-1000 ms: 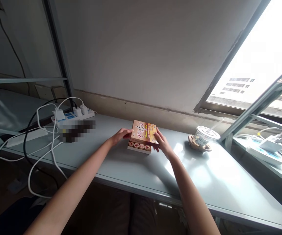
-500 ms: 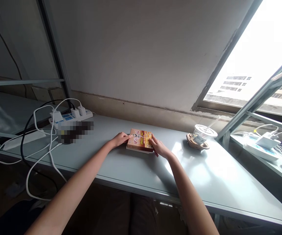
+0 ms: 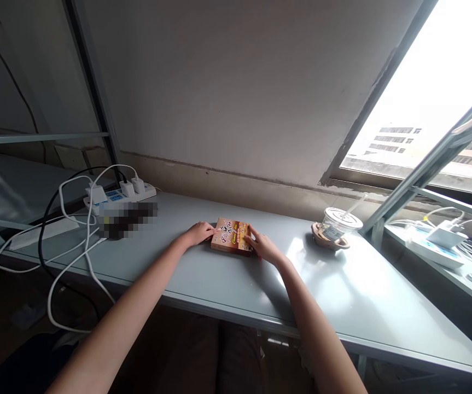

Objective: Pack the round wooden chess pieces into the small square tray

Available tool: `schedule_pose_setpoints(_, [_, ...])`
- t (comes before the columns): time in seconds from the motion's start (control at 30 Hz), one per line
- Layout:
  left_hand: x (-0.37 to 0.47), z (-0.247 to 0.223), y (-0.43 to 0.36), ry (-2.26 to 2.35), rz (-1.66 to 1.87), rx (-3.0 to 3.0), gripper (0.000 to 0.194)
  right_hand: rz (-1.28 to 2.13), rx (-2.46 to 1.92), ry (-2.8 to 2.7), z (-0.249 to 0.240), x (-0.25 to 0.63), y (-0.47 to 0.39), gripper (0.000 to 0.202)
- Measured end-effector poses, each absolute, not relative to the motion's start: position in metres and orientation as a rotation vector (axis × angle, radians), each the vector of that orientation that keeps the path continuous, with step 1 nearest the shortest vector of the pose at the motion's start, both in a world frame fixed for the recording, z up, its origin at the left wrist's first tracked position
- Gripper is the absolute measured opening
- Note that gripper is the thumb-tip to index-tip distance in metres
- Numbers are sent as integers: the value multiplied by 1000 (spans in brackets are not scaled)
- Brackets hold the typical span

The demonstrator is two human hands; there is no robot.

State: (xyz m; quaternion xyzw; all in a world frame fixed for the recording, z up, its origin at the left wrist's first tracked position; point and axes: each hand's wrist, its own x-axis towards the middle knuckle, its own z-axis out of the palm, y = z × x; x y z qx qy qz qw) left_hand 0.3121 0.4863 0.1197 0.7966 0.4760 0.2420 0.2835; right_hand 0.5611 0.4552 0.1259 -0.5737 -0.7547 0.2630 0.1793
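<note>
A small cardboard Chinese chess box [image 3: 231, 236], red-brown and yellow with printed lettering, lies flat on the grey desk [image 3: 215, 284]. At its left edge, my left hand [image 3: 198, 234] has its fingers bent against the side. My right hand [image 3: 265, 246] grips the opposite edge, thumb and fingers along the right side and corner. Between the two hands the box looks closed, its lid low over the base. Some fingertips are hidden behind the box edges.
To the right, a lidded plastic cup [image 3: 338, 225] with a straw sits in a brown holder [image 3: 329, 241]. On the left are a power strip [image 3: 115, 200] with plugs, looping white cables [image 3: 87, 257] and a blurred dark object [image 3: 129, 220]. A second power strip [image 3: 435, 246] stands far right.
A white strip showed beneath the lid's front edge before; it is covered now, the lid sitting lower. Both hands have stayed at the box's sides, with the right shifted slightly left.
</note>
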Motion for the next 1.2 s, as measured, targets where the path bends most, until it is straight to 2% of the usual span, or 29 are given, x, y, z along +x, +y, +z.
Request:
schedule_pose_setpoints(0.1, [313, 115, 487, 1290, 672, 2174, 48, 600, -1657, -2158, 124, 559, 457, 52])
schedule_pose_setpoints(0.27, [312, 107, 491, 1489, 761, 2289, 50, 151, -1731, -2073, 119, 556, 462, 43])
schedule_pose_setpoints(0.37, [309, 107, 495, 1635, 857, 2310, 54, 69, -1770, -1917, 116, 558, 467, 41])
schedule_pose_setpoints(0.5, [307, 105, 501, 1684, 982, 2329, 50, 105, -1702, -1888, 111, 562, 477, 46])
schedule_pose_setpoints(0.9, [311, 102, 508, 1466, 676, 2365, 56, 404, -1624, -1942, 85, 573, 503, 58])
schedule_pose_setpoints(1.1, [318, 110, 503, 1321, 702, 2273, 60, 460, -1499, -1921, 83, 572, 500, 62])
schedule_pose_setpoints(1.2, [325, 129, 485, 1142, 866, 2209, 64, 491, -1346, -1828, 95, 568, 488, 65])
